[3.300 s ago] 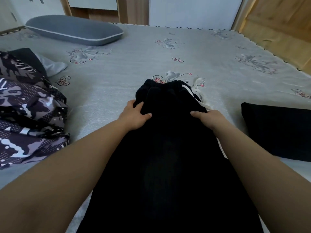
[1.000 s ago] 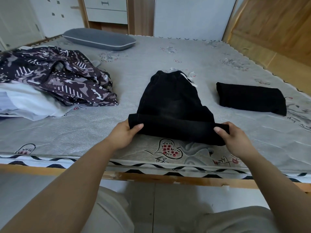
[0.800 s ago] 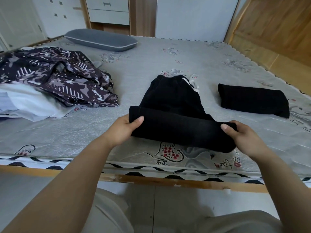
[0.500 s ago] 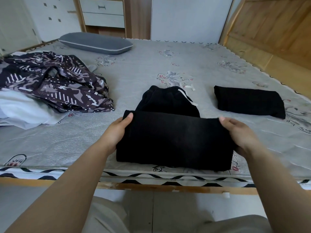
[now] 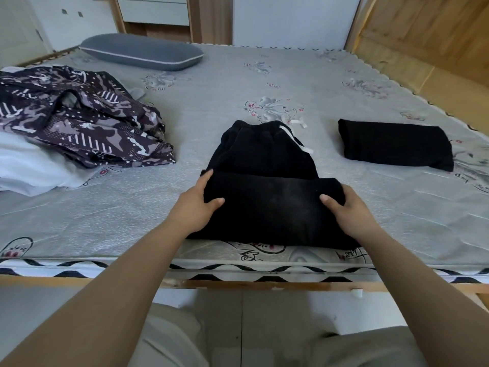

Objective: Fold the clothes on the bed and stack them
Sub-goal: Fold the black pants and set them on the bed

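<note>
Where the frame's centre meets the near edge of the bed (image 5: 238, 75), I see the black trousers (image 5: 267, 181), a thick, matte, fleecy cloth, doubled over so that the lower part lies as a soft rolled band across the upper part. The waistband end points toward the top of the frame, gathered and puckered, with a flat white drawstring (image 5: 296, 128) trailing off it onto the mattress cover. My left hand (image 5: 197, 207) grips the left end of the folded band, thumb lying on top of the cloth and fingers curled round the edge. My right hand (image 5: 346, 210) grips the right end the same way, thumb on top, fingers wrapped under and out of sight.

The bed cover is a grey, finely textured quilted sheet printed with pale flowers and small red marks, its near border a black-and-white wave trim above a wooden rail. At centre right lies a folded black garment (image 5: 394, 144), a neat flat rectangle, well apart from the trousers. At the left of the frame sits a rumpled heap: a camouflage-patterned garment (image 5: 87, 120) in purple, grey and white, slick-looking, draped over white cloth (image 5: 31, 165). In the upper left rests a long grey pillow (image 5: 143, 53) with pale piping. Nothing lies between my hands and the trousers.
</note>
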